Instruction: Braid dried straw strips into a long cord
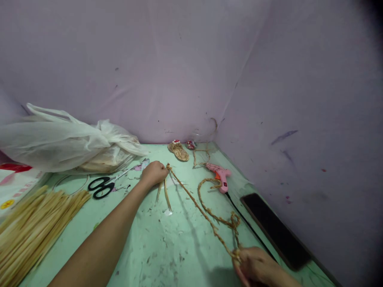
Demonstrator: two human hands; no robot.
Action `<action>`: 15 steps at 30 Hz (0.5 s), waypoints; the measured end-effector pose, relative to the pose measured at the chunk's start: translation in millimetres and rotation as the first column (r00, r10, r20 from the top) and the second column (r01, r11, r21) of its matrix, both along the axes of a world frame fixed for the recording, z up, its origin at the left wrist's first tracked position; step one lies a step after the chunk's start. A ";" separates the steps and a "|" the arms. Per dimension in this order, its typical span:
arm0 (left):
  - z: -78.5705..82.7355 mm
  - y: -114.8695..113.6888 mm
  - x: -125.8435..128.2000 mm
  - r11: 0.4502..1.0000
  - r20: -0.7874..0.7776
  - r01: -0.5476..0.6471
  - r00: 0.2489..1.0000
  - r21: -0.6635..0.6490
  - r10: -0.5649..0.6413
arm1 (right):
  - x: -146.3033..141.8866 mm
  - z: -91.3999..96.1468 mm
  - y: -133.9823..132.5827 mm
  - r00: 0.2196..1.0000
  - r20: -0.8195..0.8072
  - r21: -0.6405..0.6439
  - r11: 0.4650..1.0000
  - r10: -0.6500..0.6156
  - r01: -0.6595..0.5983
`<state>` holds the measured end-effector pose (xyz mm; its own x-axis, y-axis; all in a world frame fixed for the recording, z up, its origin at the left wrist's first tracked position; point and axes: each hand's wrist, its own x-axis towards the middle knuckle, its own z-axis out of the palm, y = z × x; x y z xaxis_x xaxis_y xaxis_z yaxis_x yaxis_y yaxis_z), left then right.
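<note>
A twisted straw rope [194, 201] runs taut across the green table [155, 247] from upper left to lower right. My left hand [154, 173] is closed on its far end, where loose straw ends [164, 195] hang down. My right hand [255, 267] is closed on the near end at the bottom right. A slack loop of the same rope [214, 199] curls beside the taut stretch.
Black-handled scissors [103, 186] lie left of my left hand. A bundle of straw [32, 229] fills the left edge, a white plastic bag [66, 141] behind it. A pink glue gun [220, 176], a small woven sandal [178, 150] and a dark phone [277, 231] lie near the right wall.
</note>
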<state>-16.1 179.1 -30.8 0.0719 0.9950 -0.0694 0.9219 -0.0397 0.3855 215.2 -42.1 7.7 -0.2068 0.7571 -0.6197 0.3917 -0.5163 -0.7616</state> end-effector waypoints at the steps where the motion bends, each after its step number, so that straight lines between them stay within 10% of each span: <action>1: 0.1 -0.1 0.0 1.000 0.001 -0.001 1.000 -0.002 0.001 | 8.2 8.9 -3.8 1.000 -0.002 0.137 0.990 0.021 -0.020; 5: -1.1 0.1 -0.4 1.000 0.006 -0.012 1.000 -0.005 0.012 | 25.1 29.3 -5.7 0.911 0.403 0.471 0.873 -0.084 -0.128; 9: -3.0 1.2 -0.6 1.000 -0.004 0.003 1.000 0.013 -0.003 | 14.9 5.5 6.4 0.647 0.733 0.382 0.914 -0.210 -0.136; 15: -4.2 1.7 -0.3 1.000 -0.015 0.007 1.000 0.017 -0.006 | -7.6 -24.7 9.1 0.637 0.766 0.237 0.960 -0.091 -0.149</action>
<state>-16.4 180.7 -35.0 0.0773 0.9956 -0.0532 0.9272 -0.0522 0.3708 207.6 -33.0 -17.0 0.2245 0.9097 -0.3494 0.9023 -0.3295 -0.2781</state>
